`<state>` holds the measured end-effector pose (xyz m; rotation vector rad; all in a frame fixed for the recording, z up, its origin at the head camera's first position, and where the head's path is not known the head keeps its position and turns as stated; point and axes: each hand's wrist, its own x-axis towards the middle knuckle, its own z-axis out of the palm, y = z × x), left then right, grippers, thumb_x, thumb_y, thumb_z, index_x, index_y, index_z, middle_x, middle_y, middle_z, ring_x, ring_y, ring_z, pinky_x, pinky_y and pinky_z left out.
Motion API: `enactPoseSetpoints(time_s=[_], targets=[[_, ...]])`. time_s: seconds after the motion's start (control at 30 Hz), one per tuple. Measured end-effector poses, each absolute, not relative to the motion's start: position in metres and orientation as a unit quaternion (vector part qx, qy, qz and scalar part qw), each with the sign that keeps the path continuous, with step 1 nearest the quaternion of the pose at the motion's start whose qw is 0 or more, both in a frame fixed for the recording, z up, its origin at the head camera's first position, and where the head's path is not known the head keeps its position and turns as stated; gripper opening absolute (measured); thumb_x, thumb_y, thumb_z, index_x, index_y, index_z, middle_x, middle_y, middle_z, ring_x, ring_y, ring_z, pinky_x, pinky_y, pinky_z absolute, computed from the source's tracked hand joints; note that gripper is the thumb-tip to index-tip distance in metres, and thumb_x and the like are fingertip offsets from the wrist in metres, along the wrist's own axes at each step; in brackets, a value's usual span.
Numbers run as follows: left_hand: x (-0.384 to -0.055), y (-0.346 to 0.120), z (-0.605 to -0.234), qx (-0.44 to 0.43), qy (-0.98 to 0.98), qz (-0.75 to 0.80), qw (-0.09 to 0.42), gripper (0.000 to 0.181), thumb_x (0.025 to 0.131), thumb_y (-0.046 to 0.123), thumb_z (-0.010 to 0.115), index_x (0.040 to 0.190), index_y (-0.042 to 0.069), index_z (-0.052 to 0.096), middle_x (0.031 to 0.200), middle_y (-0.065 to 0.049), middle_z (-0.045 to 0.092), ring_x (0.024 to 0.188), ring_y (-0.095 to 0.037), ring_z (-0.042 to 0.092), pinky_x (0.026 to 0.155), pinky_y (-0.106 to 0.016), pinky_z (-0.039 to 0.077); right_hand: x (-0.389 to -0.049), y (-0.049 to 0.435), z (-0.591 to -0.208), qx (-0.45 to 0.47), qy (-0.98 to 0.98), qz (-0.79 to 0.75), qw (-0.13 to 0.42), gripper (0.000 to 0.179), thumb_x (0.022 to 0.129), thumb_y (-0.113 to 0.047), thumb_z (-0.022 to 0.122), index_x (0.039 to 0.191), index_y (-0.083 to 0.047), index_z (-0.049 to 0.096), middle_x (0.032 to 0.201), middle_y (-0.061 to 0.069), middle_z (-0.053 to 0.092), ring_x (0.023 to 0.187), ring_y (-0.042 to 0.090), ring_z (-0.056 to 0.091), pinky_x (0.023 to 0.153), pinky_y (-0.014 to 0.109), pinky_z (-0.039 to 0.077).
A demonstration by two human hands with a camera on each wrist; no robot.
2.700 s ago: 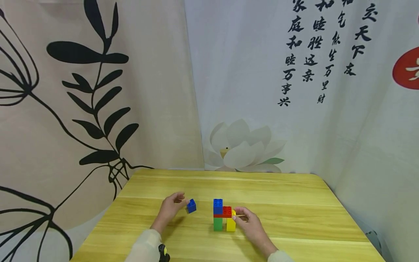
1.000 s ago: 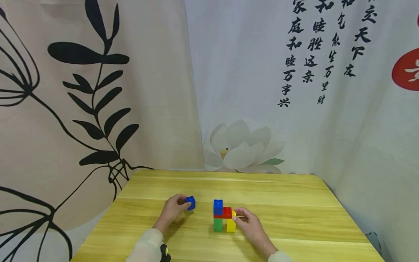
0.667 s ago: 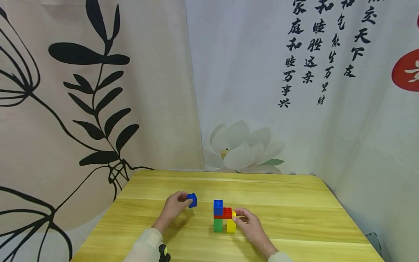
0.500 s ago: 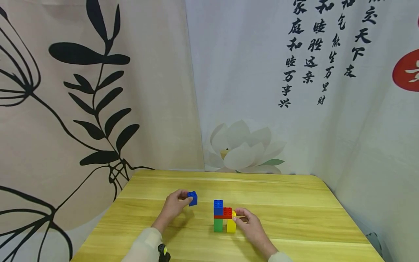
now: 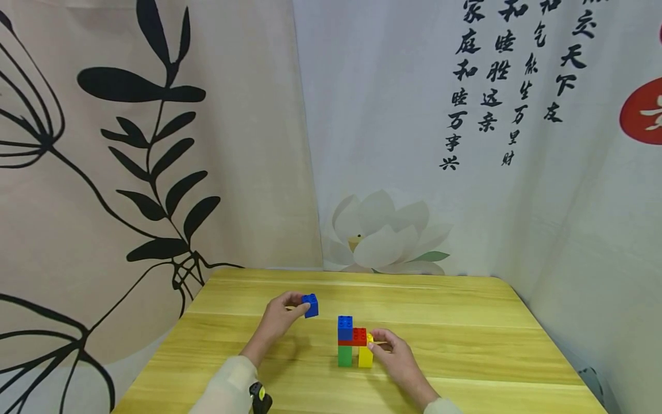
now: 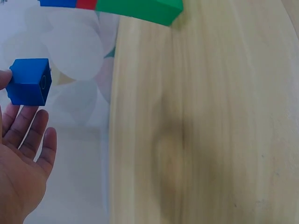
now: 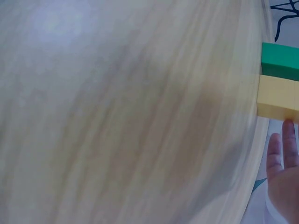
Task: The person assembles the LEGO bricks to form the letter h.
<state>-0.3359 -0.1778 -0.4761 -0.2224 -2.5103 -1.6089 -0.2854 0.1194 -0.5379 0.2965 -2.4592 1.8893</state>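
My left hand (image 5: 281, 313) pinches a small blue brick (image 5: 310, 306) between thumb and fingers, clear above the table and left of a little brick structure. In the left wrist view the same blue brick (image 6: 30, 81) shows its hollow end, with the other fingers spread below it. The structure has a green brick (image 5: 345, 356) and a yellow brick (image 5: 365, 357) as legs. A red brick (image 5: 359, 336) bridges them, and another blue brick (image 5: 345, 328) sits on its left end. My right hand (image 5: 395, 356) holds the yellow side with thumb and index finger.
The structure stands on a wooden table (image 5: 465, 322). Behind the table hangs a printed cloth (image 5: 248, 144) with plant drawings and writing. A dark strap with a yellow spot (image 5: 261, 394) is at the left wrist.
My left hand has taken hold of the loose blue brick, lifted it off the table and carried it up and to the right. The right hand and the structure have stayed in place.
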Motion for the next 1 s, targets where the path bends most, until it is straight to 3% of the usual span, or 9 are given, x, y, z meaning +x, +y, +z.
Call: enactPoseSetpoints(time_s=[0.13,1.0], targets=[[-0.334,-0.172,-0.469,-0.089,-0.833,-0.541,0.077,0.036,0.091,0.032,0.073,0.117,0.007,0.067,0.104,-0.001,0.066,0.102,-0.020,0.060,0.091,-0.041,0.050,-0.286,0.120,-0.538,0.095,-0.792,0.603,0.012,0.037,0.096,-0.023,0.068,0.124,-0.001,0.062,0.121,0.016,0.064,0.101,0.024,0.063,0.083,0.031,0.055],[-0.323,-0.133,-0.441,-0.198,-0.815,-0.544,0.018,0.032,0.093,0.030,0.071,0.118,0.008,0.067,0.106,-0.003,0.067,0.102,-0.026,0.061,0.087,-0.035,0.051,-0.287,0.121,-0.537,0.084,-0.801,0.593,0.007,0.038,0.095,-0.030,0.069,0.123,-0.004,0.063,0.120,0.012,0.065,0.101,0.023,0.063,0.083,0.031,0.055]])
